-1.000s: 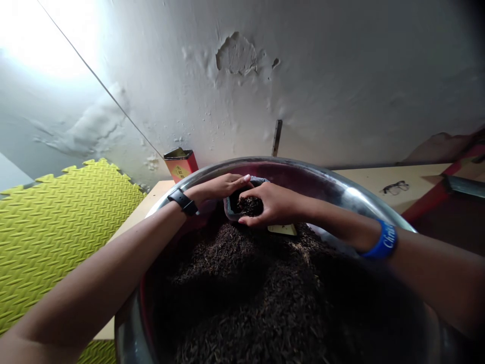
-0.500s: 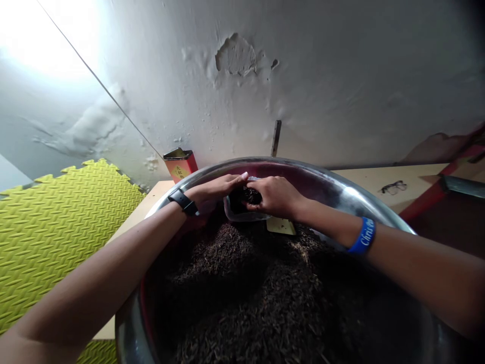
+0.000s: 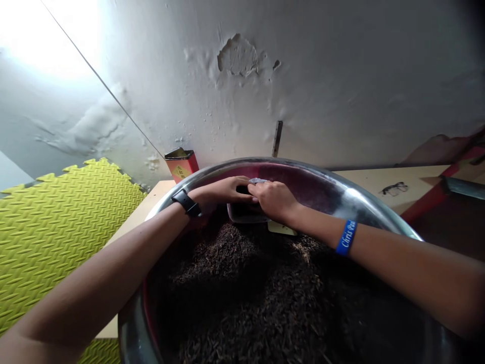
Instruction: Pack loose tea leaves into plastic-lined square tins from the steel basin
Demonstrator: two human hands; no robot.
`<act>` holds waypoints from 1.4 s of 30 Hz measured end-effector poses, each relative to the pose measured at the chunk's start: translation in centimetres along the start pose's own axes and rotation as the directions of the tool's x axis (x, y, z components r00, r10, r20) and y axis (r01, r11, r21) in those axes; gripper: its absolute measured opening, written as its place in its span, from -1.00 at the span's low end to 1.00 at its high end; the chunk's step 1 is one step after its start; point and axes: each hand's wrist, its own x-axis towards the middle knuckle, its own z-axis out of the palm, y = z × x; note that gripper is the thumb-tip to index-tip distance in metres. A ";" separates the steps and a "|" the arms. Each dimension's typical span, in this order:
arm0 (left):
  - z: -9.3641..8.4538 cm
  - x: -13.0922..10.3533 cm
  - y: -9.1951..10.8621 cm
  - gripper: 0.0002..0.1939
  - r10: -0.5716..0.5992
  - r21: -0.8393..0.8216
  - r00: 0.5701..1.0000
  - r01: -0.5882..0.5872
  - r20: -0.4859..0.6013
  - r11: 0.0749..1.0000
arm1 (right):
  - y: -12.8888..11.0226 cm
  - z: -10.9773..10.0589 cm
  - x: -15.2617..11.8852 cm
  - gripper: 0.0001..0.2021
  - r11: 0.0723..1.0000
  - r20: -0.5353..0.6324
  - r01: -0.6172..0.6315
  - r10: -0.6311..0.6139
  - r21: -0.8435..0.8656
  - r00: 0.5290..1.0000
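Observation:
A wide metal basin (image 3: 356, 194) holds a heap of dark, dried tea leaves (image 3: 242, 253). Towards its far side a clear plastic container (image 3: 248, 219) rests on the leaves, with my two hands meeting above it. My left hand (image 3: 227, 190), with a black watch at its wrist, curls its fingers over the container's opening. Closed fingers on my right hand (image 3: 276, 199) touch the left fingertips; what either hand pinches is hidden. A whitish, see-through edge (image 3: 257, 180) shows just behind the fingers. Partly under my right hand lies a small pale yellow piece (image 3: 281, 228).
A red tea tin (image 3: 182, 166) stands open behind the basin on the wooden table (image 3: 129, 217). Glasses (image 3: 394, 189) lie to the right, near a dark red-edged box (image 3: 435, 202). Yellow foam mats (image 3: 68, 222) are at left. A peeling wall (image 3: 322, 91) rises behind.
My right hand has turned over and closed; the dark clump of leaves seen in it is out of view. My left fingers have curled down and now touch the right hand.

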 end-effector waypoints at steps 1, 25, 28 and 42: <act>0.0 0.0 -0.1 -0.58 0.002 0.013 1.000 -0.002 -0.004 1.000 | 0.0 0.1 0.0 -0.80 1.000 -0.005 -0.001 0.001 -0.007 1.000; 0.3 0.1 0.2 -0.70 0.005 0.084 0.995 0.003 -0.097 0.996 | -0.2 0.9 0.1 -0.68 0.961 0.038 -0.052 0.043 0.273 0.998; 0.3 0.1 0.2 -0.69 0.009 0.087 0.995 0.000 -0.100 0.996 | -0.1 0.9 0.1 -0.67 0.953 0.039 -0.050 0.040 0.299 0.998; 0.6 0.0 -1.1 -0.65 0.035 0.100 0.991 -0.022 -0.129 0.995 | 0.5 1.0 0.4 -0.64 0.925 0.081 -0.067 0.040 0.373 0.996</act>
